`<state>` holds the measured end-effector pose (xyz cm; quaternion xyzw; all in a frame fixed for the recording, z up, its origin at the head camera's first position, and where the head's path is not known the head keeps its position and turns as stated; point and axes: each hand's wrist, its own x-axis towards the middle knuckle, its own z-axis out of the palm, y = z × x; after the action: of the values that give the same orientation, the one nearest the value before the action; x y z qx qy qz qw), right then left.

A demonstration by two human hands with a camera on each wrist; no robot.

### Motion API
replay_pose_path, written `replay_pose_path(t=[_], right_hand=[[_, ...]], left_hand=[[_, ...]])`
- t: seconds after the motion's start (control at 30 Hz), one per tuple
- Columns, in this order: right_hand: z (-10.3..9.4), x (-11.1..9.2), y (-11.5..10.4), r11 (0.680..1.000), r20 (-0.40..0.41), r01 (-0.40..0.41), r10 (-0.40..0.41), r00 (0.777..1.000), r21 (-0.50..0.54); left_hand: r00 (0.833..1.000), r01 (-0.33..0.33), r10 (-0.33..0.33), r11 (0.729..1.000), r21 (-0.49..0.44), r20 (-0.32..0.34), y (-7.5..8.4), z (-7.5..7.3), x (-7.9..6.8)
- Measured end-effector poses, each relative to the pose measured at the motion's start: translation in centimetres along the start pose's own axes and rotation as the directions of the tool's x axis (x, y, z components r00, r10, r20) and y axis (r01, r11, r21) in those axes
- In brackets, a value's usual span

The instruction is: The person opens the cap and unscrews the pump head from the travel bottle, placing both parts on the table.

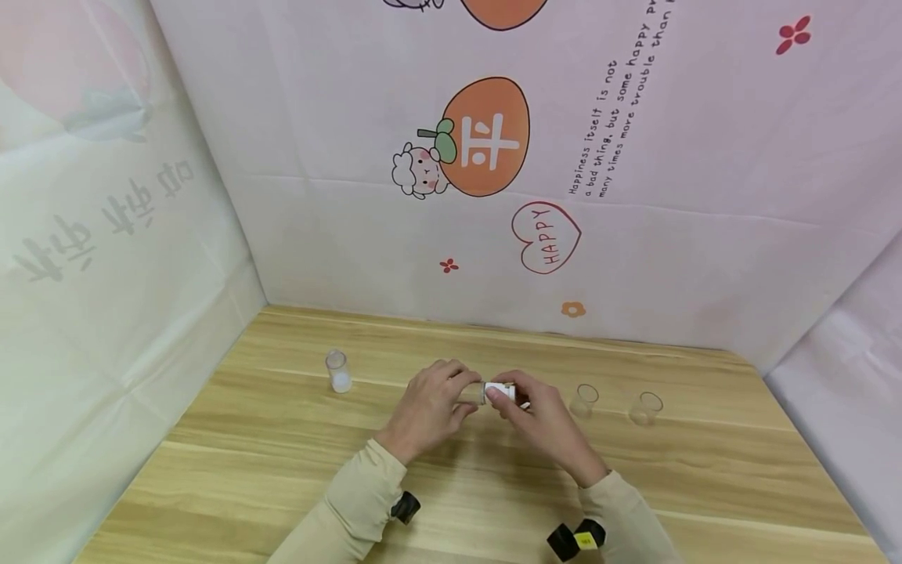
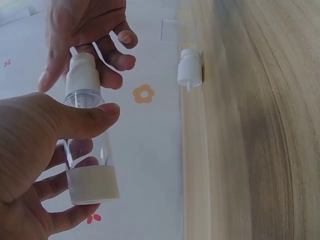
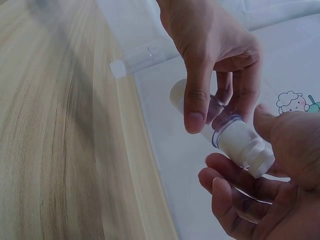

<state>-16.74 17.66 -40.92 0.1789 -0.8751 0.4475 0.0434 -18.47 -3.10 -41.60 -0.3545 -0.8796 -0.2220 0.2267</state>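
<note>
My left hand (image 1: 428, 409) grips a clear bottle (image 2: 93, 185) with a white base, thumb on one side and fingers on the other. Fitted in the bottle's neck is a white pump head (image 2: 82, 75), its slim nozzle sticking out at the far end. The right hand (image 1: 546, 411) has its fingers curled loosely round that pump head (image 3: 245, 145); in the left wrist view its thumb stands a little apart. Held above the table, the bottle lies tilted on its side in the head view.
Another clear bottle (image 1: 338, 372) with a white bottom stands at the left of the wooden table (image 1: 232, 462). To the right stand two clear caps (image 1: 583, 401). A second white pump head (image 2: 190, 68) sits on the table. Printed cloth (image 1: 366, 258) walls the back and sides.
</note>
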Motion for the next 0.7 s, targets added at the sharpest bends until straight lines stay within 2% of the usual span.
replay_pose_path(t=[0.17,0.33,0.5,0.7], right_hand=[[0.1,-0.01,0.03,1.0,-0.032,0.013,-0.012,0.999,0.028],[0.11,-0.04,0.04,0.999,-0.05,0.001,0.001,0.999,0.046],[0.03,-0.05,0.26,0.999,-0.064,0.01,-0.007,0.998,0.044],[-0.27,-0.06,0.31,0.997,-0.081,0.077,-0.074,0.994,0.025]], left_hand=[[1.0,-0.014,0.013,1.0,-0.02,-0.027,0.03,0.2,0.02],[1.0,-0.013,0.013,0.999,-0.045,-0.011,0.15,0.04,0.2],[0.999,-0.007,0.009,0.998,-0.059,0.031,0.06,-0.11,0.31],[0.994,0.034,-0.022,0.993,-0.114,0.105,-0.08,-0.15,0.21]])
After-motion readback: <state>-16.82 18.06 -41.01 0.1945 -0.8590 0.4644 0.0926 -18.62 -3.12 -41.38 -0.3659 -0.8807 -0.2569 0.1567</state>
